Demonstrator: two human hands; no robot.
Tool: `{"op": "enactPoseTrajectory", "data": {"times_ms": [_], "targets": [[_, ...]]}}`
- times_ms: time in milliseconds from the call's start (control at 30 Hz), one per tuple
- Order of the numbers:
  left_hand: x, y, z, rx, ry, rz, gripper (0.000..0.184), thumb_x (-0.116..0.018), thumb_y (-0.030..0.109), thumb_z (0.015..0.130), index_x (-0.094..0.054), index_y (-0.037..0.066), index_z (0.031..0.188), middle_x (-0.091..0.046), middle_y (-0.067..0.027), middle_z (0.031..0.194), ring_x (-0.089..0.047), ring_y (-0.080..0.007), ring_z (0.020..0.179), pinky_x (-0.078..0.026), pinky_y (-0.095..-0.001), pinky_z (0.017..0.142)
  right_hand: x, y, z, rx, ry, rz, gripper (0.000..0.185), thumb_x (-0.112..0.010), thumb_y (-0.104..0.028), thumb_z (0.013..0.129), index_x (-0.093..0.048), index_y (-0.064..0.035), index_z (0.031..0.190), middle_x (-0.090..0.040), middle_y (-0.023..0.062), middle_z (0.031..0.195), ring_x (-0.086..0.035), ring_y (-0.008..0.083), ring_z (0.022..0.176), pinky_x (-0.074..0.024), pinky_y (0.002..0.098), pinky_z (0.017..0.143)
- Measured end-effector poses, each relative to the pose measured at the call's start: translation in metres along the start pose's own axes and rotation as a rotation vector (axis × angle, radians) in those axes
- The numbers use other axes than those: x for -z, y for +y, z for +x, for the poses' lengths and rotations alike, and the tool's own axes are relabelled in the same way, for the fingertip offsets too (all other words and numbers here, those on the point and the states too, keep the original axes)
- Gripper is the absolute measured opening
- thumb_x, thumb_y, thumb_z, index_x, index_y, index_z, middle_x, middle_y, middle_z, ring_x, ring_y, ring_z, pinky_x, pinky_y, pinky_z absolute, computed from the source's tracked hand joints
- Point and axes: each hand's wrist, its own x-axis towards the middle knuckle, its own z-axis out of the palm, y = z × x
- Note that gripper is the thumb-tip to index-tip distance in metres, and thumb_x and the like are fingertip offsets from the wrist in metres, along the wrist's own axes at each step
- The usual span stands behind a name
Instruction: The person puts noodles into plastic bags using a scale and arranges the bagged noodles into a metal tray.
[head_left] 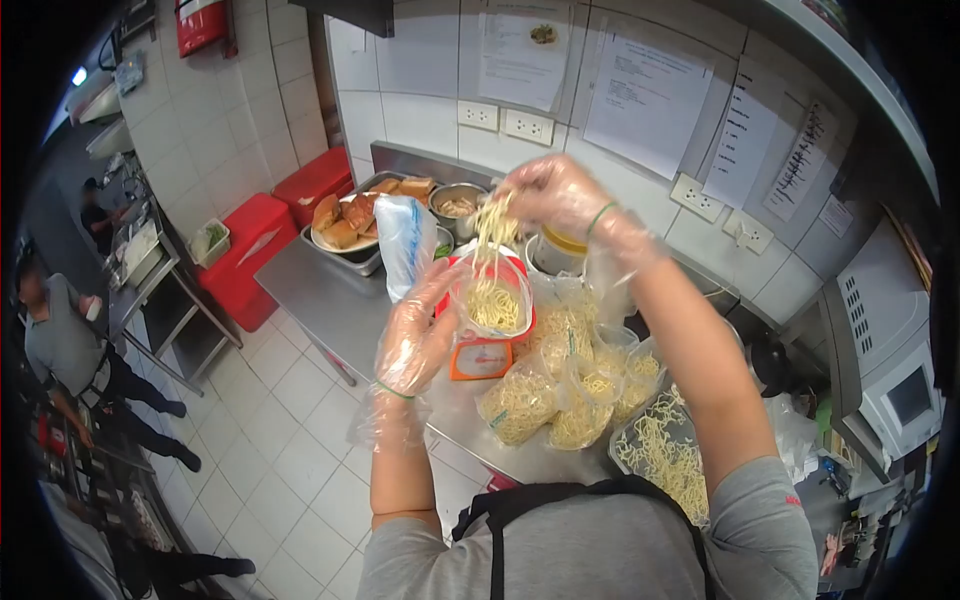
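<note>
Noodles [491, 240] dangle into an open plastic bag [501, 326] above the orange scale [482, 362].
The right hand [562, 197] pinches the upper strands, fingers together, seemingly so they drop straight in; the left hand [415, 335] cups the bag's side, perhaps steadying it, grip unclear. Filled bags [520, 402] sit just beside, perhaps for easy reach, near the noodle tray [664, 450].

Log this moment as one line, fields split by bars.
right hand: grip on noodles, strands hanging over open bag | left hand: beside that bag | scale: below bag | filled bags: near scale
</note>
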Motion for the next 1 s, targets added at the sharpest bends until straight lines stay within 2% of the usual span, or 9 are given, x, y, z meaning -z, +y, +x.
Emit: {"op": "enactPoseTrajectory", "data": {"times_ms": [67, 167, 333, 567, 700, 767, 800, 900, 1000], "targets": [[0.003, 0.011, -0.013, 0.062, 0.066, -0.236, 0.042, -0.056, 0.0, 0.084, -0.055, 0.0, 0.126, -0.042, -0.0193, 0.141, -0.057, -0.0255, 0.113, -0.06, -0.0326, 0.072, 0.015, -0.016, -0.008, -0.057, 0.049, 0.128, 0.021, -0.075, -0.01, 0.077, -0.071, -0.0033, 0.096, -0.069, 0.005, 0.08, -0.062, 0.0099, 0.067, -0.0541, 0.0233, 0.068], [0.015, 0.011, -0.042, 0.077, 0.181, -0.344, 0.039, -0.054, -0.003, 0.084, -0.056, -0.004, 0.123, -0.043, -0.0196, 0.139, -0.058, -0.0231, 0.11, -0.06, -0.0299, 0.067, 0.041, -0.024, -0.019, -0.032, 0.094, 0.198, 0.024, -0.071, -0.006, 0.079, -0.066, 0.0012, 0.102, -0.066, 0.0063, 0.086, -0.061, 0.0096, 0.071, -0.052, 0.0212, 0.066], [0.037, -0.035, -0.096, 0.322, 0.304, -0.413, 0.043, -0.05, 0.0, 0.086, -0.047, -0.006, 0.129, -0.051, -0.0171, 0.133, -0.069, -0.0213, 0.073, -0.06, -0.0311, 0.07, 0.098, -0.044, -0.085, -0.008, 0.23, 0.155, 0.035, -0.068, -0.006, 0.08, -0.06, 0.0049, 0.112, -0.064, 0.0091, 0.101, -0.062, 0.0134, 0.089, -0.0519, 0.0237, 0.077], [0.025, -0.205, -0.204, 0.527, 0.75, -0.308, 0.047, -0.039, -0.004, 0.08, -0.046, -0.008, 0.126, -0.055, -0.0221, 0.125, -0.068, -0.0294, 0.072, -0.059, -0.0321, 0.062, 0.158, 0.003, -0.258, -0.215, 0.381, 0.05, 0.029, -0.069, -0.004, 0.068, -0.063, 0.0007, 0.096, -0.064, 0.0068, 0.091, -0.062, 0.0139, 0.083, -0.0516, 0.0267, 0.076], [0.007, -0.258, -0.258, 0.758, 0.726, -0.217, 0.044, -0.035, -0.008, 0.079, -0.05, -0.008, 0.121, -0.056, -0.0192, 0.12, -0.068, -0.0295, 0.074, -0.058, -0.0297, 0.056, 0.129, 0.046, -0.341, -0.497, 0.475, -0.024, 0.018, -0.067, 0.006, 0.07, -0.067, -0.0016, 0.086, -0.068, 0.0056, 0.078, -0.064, 0.0119, 0.067, -0.0534, 0.0248, 0.063], [-0.005, -0.281, -0.284, 0.856, 0.677, -0.175, 0.044, -0.034, -0.009, 0.079, -0.05, -0.008, 0.119, -0.058, -0.0192, 0.115, -0.068, -0.0302, 0.074, -0.057, -0.0297, 0.053, 0.107, 0.078, -0.372, -0.653, 0.356, 0.048, 0.019, -0.066, 0.004, 0.073, -0.07, -0.0011, 0.09, -0.069, 0.0053, 0.076, -0.064, 0.0105, 0.064, -0.0535, 0.0243, 0.058], [-0.015, -0.299, -0.3, 0.874, 0.677, -0.178, 0.043, -0.033, -0.01, 0.079, -0.051, -0.007, 0.118, -0.058, -0.0191, 0.114, -0.067, -0.0302, 0.073, -0.057, -0.0303, 0.052, 0.098, 0.089, -0.377, -0.842, 0.137, -0.149, 0.028, -0.07, -0.005, 0.075, -0.069, -0.0039, 0.103, -0.07, 0.012, 0.095, -0.068, 0.0188, 0.079, -0.0551, 0.0297, 0.07], [-0.036, -0.324, -0.326, 0.942, 0.645, -0.244, 0.043, -0.031, -0.013, 0.079, -0.054, -0.005, 0.114, -0.059, -0.0188, 0.108, -0.065, -0.0322, 0.074, -0.062, -0.0379, 0.056, 0.073, 0.106, -0.38, -0.553, -0.277, -0.734, 0.038, -0.073, -0.016, 0.076, -0.067, -0.0102, 0.113, -0.063, 0.0183, 0.118, -0.065, 0.0283, 0.101, -0.0511, 0.0353, 0.088], [-0.051, -0.347, -0.348, 1.175, 0.479, -0.318, 0.039, -0.038, -0.01, 0.082, -0.053, -0.004, 0.117, -0.059, -0.0182, 0.108, -0.064, -0.0358, 0.082, -0.06, -0.0518, 0.064, 0.06, 0.041, -0.302, -0.328, -0.224, -0.536, 0.041, -0.07, -0.017, 0.078, -0.064, -0.0124, 0.118, -0.057, 0.018, 0.126, -0.057, 0.0328, 0.114, -0.045, 0.0391, 0.097]]}}
